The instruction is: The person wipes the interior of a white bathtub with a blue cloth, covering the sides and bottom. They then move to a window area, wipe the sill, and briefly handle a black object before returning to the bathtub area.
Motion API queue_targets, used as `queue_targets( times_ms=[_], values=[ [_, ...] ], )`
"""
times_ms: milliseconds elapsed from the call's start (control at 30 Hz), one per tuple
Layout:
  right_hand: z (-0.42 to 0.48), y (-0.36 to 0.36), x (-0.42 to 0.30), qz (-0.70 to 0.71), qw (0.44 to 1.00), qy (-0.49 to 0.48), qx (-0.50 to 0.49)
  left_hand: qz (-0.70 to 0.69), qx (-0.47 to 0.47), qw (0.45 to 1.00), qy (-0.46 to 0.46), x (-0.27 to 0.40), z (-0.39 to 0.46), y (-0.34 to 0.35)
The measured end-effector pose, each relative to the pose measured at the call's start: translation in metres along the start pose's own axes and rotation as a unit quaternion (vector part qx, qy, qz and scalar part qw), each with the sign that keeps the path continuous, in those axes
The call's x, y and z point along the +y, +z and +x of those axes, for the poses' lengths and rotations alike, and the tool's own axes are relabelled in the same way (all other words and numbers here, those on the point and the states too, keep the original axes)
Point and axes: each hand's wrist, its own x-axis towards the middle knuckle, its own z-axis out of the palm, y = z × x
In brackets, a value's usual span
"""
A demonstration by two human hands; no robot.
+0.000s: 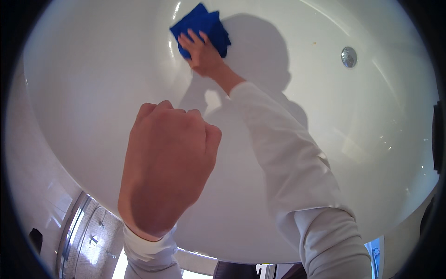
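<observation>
A folded blue cloth (212, 26) lies against the inner surface of a white bathtub (87, 87), near the top of the view. My right hand (202, 54) is pressed flat on it, with the fingers spread over its lower part. Closer to the camera, my left hand (170, 160) is held over the tub with its back toward me and its fingers curled into a fist. The inside of that fist is hidden, so whether anything is in it does not show. Both arms wear white long sleeves.
A round chrome drain fitting (349, 57) sits in the tub at the right, with a small orange-brown speck (314, 43) to its left. The tub's near rim (198, 254) curves along the bottom. Behind it at lower left are shower fittings (93, 240) on a tiled wall.
</observation>
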Motion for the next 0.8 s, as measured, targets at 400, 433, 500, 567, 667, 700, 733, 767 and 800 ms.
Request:
queue_targets(
  times_ms=[400, 433, 500, 567, 667, 700, 733, 767, 800],
  values=[
    [0.037, -0.041, 0.119, -0.116, 0.988, 0.010, -0.100, 0.012, -0.106, 0.994, 0.006, -0.001, 0.007, -0.009],
    [0.047, -0.035, 0.113, -0.146, 0.982, 0.010, -0.117, 0.023, -0.133, 0.991, 0.005, -0.002, 0.005, -0.013],
    [0.043, -0.021, 0.089, 0.051, 0.997, 0.033, -0.041, 0.007, -0.149, 0.989, 0.015, -0.002, -0.001, -0.013],
    [0.024, -0.008, 0.075, 0.090, 0.995, 0.017, -0.040, -0.001, -0.172, 0.984, 0.043, 0.005, -0.004, -0.013],
    [0.015, 0.005, 0.026, -0.005, 0.984, -0.045, -0.172, 0.009, -0.180, 0.982, 0.056, 0.012, -0.006, -0.023],
    [0.007, 0.004, -0.023, 0.014, 0.969, -0.045, -0.242, 0.010, -0.191, 0.981, 0.046, 0.004, -0.013, -0.023],
    [-0.015, 0.002, -0.044, 0.089, 0.958, 0.017, -0.270, 0.011, -0.172, 0.984, 0.052, 0.005, -0.017, -0.026],
    [-0.051, -0.001, -0.048, 0.156, 0.937, 0.091, -0.298, 0.006, -0.156, 0.985, 0.069, 0.008, -0.014, -0.015],
    [-0.059, -0.014, -0.081, 0.255, 0.921, 0.101, -0.278, 0.014, -0.144, 0.989, 0.044, 0.008, -0.025, -0.020]
  ],
)
